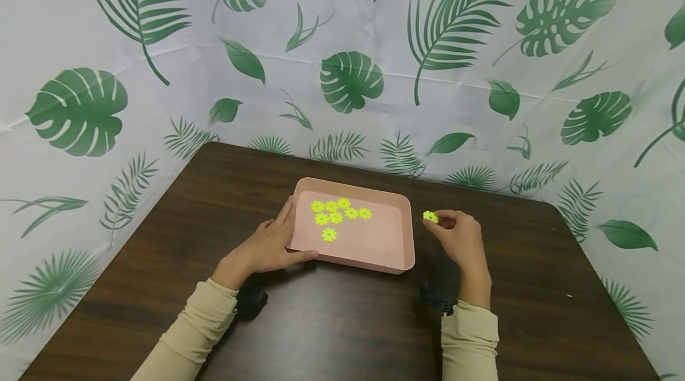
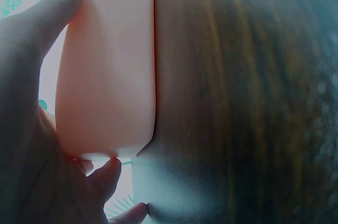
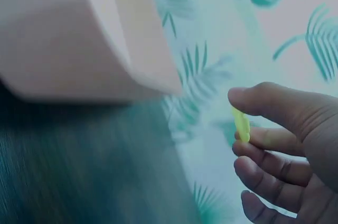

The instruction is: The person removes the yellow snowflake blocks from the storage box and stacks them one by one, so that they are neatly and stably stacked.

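Bare tabletop stretches right of the right hand; raised walls of the pink tray bar low passage, the left hand blocks its left end, patterned cloth the far side.

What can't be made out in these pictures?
Head view: underside of the pink tray, facing the table.
Head view: fine detail on the loose yellow pieces, too small.
Right wrist view: part of the held yellow piece, covered by the right hand.
Head view: rest of the left sleeve, cut off by the bottom edge.
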Motion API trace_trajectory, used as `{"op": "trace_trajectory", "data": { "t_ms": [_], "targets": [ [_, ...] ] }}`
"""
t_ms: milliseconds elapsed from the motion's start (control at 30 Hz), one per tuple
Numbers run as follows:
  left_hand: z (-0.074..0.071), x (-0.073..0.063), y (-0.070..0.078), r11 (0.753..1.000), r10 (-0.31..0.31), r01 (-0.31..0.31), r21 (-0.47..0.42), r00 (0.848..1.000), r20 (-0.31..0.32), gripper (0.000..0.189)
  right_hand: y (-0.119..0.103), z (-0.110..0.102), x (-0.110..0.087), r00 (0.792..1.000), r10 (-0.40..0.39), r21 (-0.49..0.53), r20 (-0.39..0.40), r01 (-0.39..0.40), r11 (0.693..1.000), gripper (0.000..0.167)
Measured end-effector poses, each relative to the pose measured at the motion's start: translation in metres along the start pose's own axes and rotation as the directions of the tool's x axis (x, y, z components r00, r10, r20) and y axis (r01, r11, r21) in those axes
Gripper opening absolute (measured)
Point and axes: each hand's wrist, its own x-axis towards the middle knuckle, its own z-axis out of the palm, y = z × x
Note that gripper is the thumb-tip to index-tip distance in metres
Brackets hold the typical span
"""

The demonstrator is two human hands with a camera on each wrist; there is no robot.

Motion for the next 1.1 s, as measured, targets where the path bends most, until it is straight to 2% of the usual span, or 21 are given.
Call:
{"op": "trace_trajectory", "data": {
  "t_ms": [200, 400, 600, 1100],
  "targets": [
    [0.001, 0.000, 0.000, 1.000, -0.005, 0.005, 0.005, 1.000, 0.003, 0.124, 0.025, -0.003, -0.003, 0.996, 0.085, -0.058, 0.025, -0.084, 0.995, 0.041],
    [-0.001, 0.000, 0.003, 1.000, -0.008, 0.008, 0.000, 1.000, 0.006, 0.124, 0.040, 0.000, -0.003, 0.988, 0.118, -0.105, 0.100, -0.107, 0.989, 0.039],
    [-0.002, 0.000, 0.004, 1.000, -0.015, 0.015, 0.000, 1.000, 0.012, 0.125, 0.055, 0.000, -0.002, 0.978, 0.152, -0.122, 0.144, -0.135, 0.983, 0.041],
    [-0.002, 0.001, 0.003, 1.000, -0.022, 0.022, -0.018, 1.000, 0.007, 0.125, 0.064, -0.008, -0.007, 0.966, 0.193, -0.063, 0.170, -0.185, 0.981, 0.041]
  ]
}}
